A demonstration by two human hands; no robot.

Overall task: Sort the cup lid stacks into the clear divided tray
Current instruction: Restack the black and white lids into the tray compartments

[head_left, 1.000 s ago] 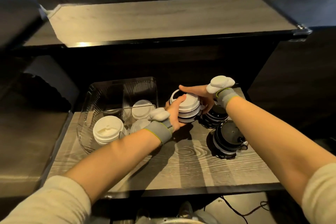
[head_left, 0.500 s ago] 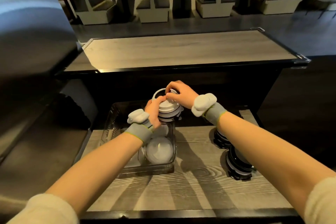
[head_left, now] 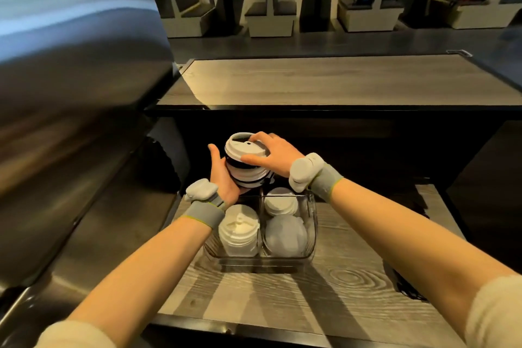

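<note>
Both hands — left hand [head_left: 224,175], right hand [head_left: 269,154] — grasp the lid stack [head_left: 245,162], axis tilted leftward.

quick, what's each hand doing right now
Left hand: closed on the side and underside of the lid stack.
Right hand: closed over the top of the same lid stack.
</note>
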